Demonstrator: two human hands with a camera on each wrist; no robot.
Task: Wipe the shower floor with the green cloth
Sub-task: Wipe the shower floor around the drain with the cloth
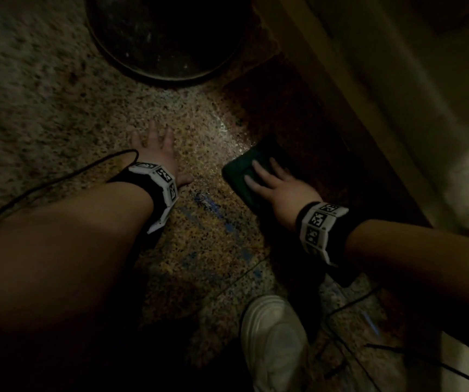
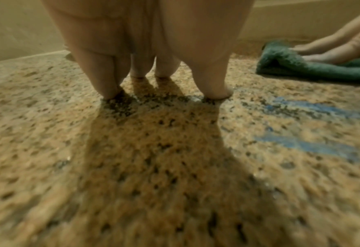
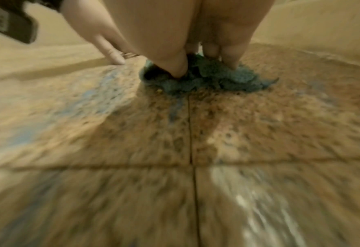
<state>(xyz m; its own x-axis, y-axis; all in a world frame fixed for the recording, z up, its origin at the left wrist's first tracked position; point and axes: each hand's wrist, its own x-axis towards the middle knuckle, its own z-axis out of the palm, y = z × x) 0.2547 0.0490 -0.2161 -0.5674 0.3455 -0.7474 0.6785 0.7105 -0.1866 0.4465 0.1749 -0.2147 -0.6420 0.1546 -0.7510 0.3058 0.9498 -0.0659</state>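
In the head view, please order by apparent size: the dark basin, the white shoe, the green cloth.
1. Dark basin, largest, though the frame's top edge cuts it.
2. White shoe, but it lies nearer the camera, so this rank is unsure.
3. Green cloth, smallest; the right hand covers part.

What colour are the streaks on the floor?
Blue streaks on the speckled floor, clearest in the left wrist view.
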